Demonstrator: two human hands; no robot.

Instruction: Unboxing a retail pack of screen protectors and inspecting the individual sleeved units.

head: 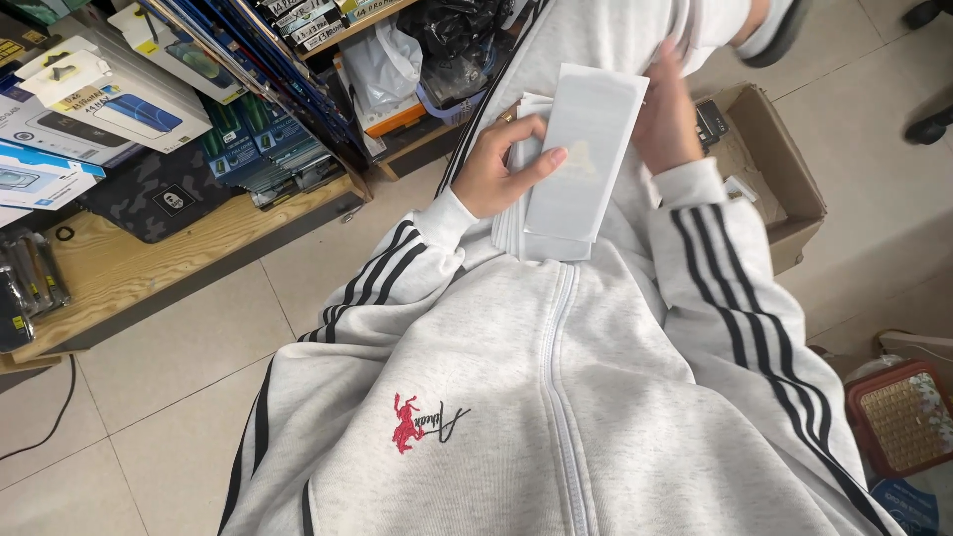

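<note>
My left hand (501,164) grips a stack of flat white packets (576,169) against my lap, thumb lying across the front packet. A ring sits on one finger. My right hand (667,114) is behind the stack's right edge, fingers touching the back of the packets; it is partly hidden by them. Both arms wear a light grey zip jacket with black stripes down the sleeves.
An open cardboard box (784,169) stands on the tiled floor to the right. A low wooden shelf (149,268) with boxed phone accessories runs along the left. A red woven basket (903,417) sits at lower right. A black cable (50,422) trails at lower left.
</note>
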